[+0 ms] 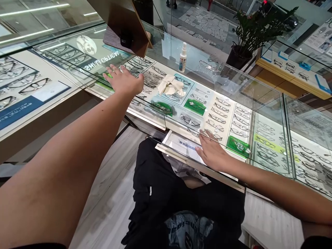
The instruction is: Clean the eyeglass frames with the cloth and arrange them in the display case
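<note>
My left hand (124, 80) lies with spread fingers on the glass top of the display counter, near the foot of a wooden-framed mirror or stand (129, 26). My right hand (211, 150) rests open at the counter's front edge, above a pulled-out drawer (176, 141) with papers in it. Neither hand holds anything. A cream cleaning cloth (170, 85) lies crumpled on the glass between them. Behind it stands a white spray bottle (183, 58). A clear-looking pair of glasses (209, 66) sits on the glass farther right.
Under the glass, rows of eyeglasses (217, 116) lie among green cards (195, 106). A potted plant (241, 52) stands behind the counter at right, next to a wooden display case (293, 74). Another glass case (31, 86) adjoins at left. My legs are close below the drawer.
</note>
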A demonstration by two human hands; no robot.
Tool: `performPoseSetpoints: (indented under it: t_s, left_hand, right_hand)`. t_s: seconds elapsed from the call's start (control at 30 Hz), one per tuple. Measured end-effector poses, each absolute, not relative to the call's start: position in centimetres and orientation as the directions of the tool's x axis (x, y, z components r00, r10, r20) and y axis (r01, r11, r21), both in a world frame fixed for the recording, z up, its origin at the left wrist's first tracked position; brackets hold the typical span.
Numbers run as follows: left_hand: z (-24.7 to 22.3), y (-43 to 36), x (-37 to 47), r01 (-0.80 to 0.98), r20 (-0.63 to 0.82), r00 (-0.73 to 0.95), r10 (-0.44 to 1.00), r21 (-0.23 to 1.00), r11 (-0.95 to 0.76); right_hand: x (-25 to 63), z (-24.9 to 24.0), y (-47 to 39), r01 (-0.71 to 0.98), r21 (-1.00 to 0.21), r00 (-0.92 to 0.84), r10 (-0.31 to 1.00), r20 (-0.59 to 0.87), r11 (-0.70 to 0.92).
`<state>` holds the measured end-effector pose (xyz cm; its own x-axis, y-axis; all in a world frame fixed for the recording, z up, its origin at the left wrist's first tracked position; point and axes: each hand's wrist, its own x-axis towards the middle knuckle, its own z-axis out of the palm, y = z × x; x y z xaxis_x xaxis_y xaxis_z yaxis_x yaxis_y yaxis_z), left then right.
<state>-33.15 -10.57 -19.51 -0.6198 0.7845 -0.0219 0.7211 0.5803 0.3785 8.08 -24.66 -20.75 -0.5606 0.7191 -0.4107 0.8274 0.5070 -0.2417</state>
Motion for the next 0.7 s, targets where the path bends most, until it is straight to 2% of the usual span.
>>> performPoseSetpoints:
  t_s: [0.13, 0.27, 0.33, 0.43, 0.6, 0.7]
  left_hand:
    - [-20.1, -10.1, -33.9, 0.697, -0.029, -0.61, 0.792, 0.456, 0.553]
    - [-20.1, -10.2, -34.0, 0.704, -0.013, -0.602, 0.799, 0.463, 0.538]
    - [-19.9, -10.3, -33.8, 0.715, -0.018, -0.605, 0.796, 0.427, 0.553]
    - [-19.6, -10.5, -33.6, 0.734, -0.037, -0.606, 0.795, 0.357, 0.577]
    - [-19.5, -10.5, -33.6, 0.73, -0.039, -0.602, 0.797, 0.376, 0.57]
    - [-19.4, -10.6, -33.4, 0.737, -0.038, -0.608, 0.793, 0.346, 0.581]
  right_hand:
    - [6.1, -26.2, -20.6, 0.894, -0.092, -0.449, 0.88, -0.153, 0.439]
    - [4.8, -29.9, -15.5, 0.905, -0.073, -0.414, 0.908, 0.07, 0.419]
    - [4.5, -31.0, -13.4, 0.898, -0.08, -0.419, 0.896, 0.144, 0.433]
    - [4.1, -32.1, -11.5, 0.89, -0.068, -0.432, 0.883, 0.186, 0.45]
    - [2.8, -32.8, -10.5, 0.915, -0.072, -0.38, 0.909, 0.171, 0.396]
    - [2.5, -32.2, -9.2, 0.92, -0.095, -0.358, 0.913, 0.198, 0.381]
